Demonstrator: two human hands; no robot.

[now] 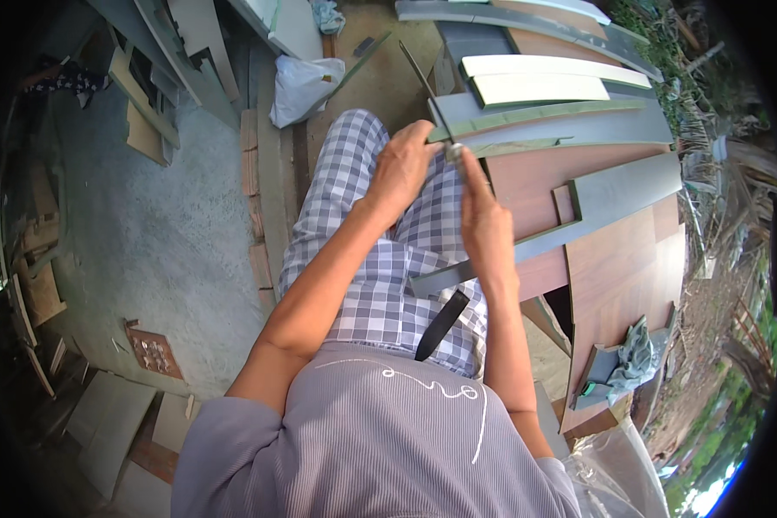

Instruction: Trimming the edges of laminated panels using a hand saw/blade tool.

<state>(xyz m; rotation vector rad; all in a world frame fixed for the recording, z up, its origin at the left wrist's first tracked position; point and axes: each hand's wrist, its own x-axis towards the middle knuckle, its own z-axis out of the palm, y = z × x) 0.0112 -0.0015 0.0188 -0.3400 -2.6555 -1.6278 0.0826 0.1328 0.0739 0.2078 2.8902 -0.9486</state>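
Over my lap, my right hand (485,207) is closed round the pale grip of a long, thin dark blade (425,79), index finger stretched along it. The blade points away and to the left, seen nearly edge-on; its exact kind is unclear. My left hand (401,168) is closed at the near-left end of a green-edged strip (535,117), just beside the grip; its fingertips are partly hidden. Across my right thigh reaches a notched grey panel (527,245), passing beneath my right wrist. A flat black strap-like piece (443,326) lies on my lap.
To the right are stacked brown boards (613,268), white strips (540,89) and a crumpled cloth (634,358). A white plastic bag (304,91) sits beyond my knees. Wood offcuts (142,108) lean at the left, above a concrete floor (173,224).
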